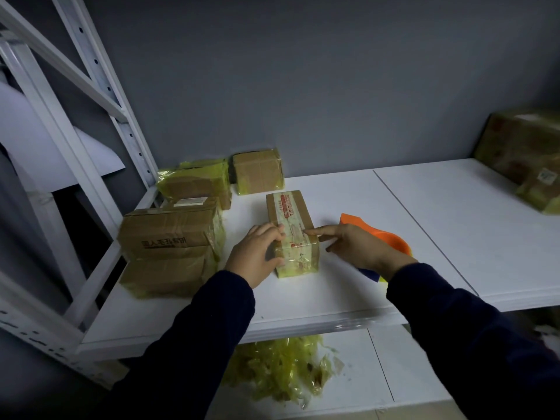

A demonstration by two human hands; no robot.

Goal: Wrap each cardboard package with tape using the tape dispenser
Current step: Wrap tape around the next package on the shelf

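Observation:
A long cardboard package [290,219] with a red-printed strip on top lies lengthwise on the white shelf [333,292], with yellowish tape around its near end. My left hand [257,253] grips the package's near left corner. My right hand [354,245] rests at its right side, index finger pointing onto the top edge, fingers apart and holding nothing. The orange tape dispenser [381,234] lies on the shelf just behind my right hand, partly hidden by it.
Stacked taped boxes [169,237] stand at the left, with two smaller wrapped ones [257,172] against the grey wall. Large packages [527,156] fill the far right corner. A heap of yellow tape scraps [281,368] lies on the lower shelf. White rack posts [100,86] rise at left.

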